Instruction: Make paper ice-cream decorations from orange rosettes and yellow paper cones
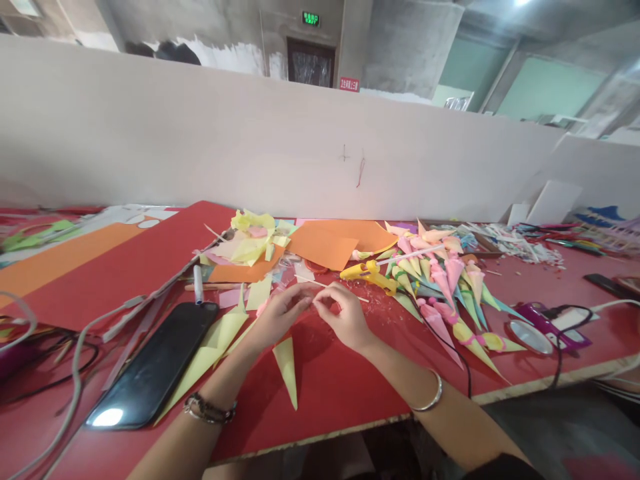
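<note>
My left hand (284,312) and my right hand (345,315) meet fingertip to fingertip above the red tabletop. Both are pinched closed; whatever lies between the fingertips is too small to make out. A pale yellow paper cone (287,370) lies below my left hand, its point toward the front edge. Behind the fingers runs a thin pale stick (357,296), partly hidden by my right hand. A yellow glue gun (367,273) rests just beyond my right hand. Larger yellow paper cones (220,340) lie left of my left hand, partly covered by my forearm.
Several pink, yellow and green paper cones (443,273) are heaped at right, beside a round mirror-like disc (531,337). A black phone (155,363) and white cable (77,373) lie at left. Orange paper (325,243) sits behind, before a white partition (250,147).
</note>
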### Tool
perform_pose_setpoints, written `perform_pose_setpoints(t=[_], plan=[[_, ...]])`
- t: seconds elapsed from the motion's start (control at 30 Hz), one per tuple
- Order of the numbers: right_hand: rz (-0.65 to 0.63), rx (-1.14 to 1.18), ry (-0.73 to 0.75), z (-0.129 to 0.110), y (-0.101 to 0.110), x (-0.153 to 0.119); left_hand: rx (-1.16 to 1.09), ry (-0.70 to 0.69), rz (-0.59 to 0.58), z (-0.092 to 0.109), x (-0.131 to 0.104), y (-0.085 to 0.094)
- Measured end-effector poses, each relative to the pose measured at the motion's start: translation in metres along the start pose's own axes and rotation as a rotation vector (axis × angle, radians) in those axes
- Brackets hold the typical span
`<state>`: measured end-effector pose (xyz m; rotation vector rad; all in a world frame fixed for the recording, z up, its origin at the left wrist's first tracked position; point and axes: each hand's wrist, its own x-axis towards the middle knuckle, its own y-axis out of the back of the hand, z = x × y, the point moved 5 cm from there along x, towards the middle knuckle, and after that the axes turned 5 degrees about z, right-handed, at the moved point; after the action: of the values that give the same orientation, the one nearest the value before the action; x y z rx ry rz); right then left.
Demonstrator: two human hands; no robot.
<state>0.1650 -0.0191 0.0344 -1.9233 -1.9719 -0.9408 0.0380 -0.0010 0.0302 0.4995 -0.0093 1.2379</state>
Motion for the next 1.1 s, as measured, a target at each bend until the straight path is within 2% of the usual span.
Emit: perform_pose_setpoints(t=[0.17, 0.2, 0.27, 0.4, 0.47, 0.6, 0.73, 0.8, 0.9, 1.1], plan=[[0.016, 0.074, -0.032, 0.002, 0.001, 0.000, 0.061, 0.061, 0.411, -0.009, 0.005, 0.034], [0.014, 0.088, -0.045, 0.005, 0.000, 0.000, 0.030, 0.069, 0.467, -0.010, 0.005, 0.040], [0.010, 0.118, -0.078, 0.011, -0.001, -0.001, -0.039, 0.080, 0.506, -0.011, 0.004, 0.046], [-0.005, 0.109, -0.108, 0.019, -0.002, 0.001, -0.093, 0.112, 0.438, 0.001, 0.002, 0.049], [-0.038, 0.057, -0.086, 0.018, -0.001, 0.003, -0.007, 0.123, 0.363, 0.011, -0.001, 0.048], [-0.144, 0.028, -0.073, 0.012, -0.004, 0.002, 0.446, 0.138, 0.184, 0.026, -0.019, 0.041], [-0.160, 0.056, -0.102, 0.015, -0.006, -0.001, 0.879, 0.385, 0.121, 0.025, -0.050, 0.031], [-0.144, 0.073, -0.109, 0.018, -0.007, -0.001, 1.002, 0.524, 0.125, 0.024, -0.064, 0.026], [-0.135, 0.096, -0.121, 0.025, -0.007, 0.000, 1.045, 0.643, 0.027, 0.016, -0.076, 0.011], [-0.094, 0.119, -0.093, 0.030, -0.006, 0.005, 0.968, 0.673, -0.127, -0.004, -0.077, -0.006]])
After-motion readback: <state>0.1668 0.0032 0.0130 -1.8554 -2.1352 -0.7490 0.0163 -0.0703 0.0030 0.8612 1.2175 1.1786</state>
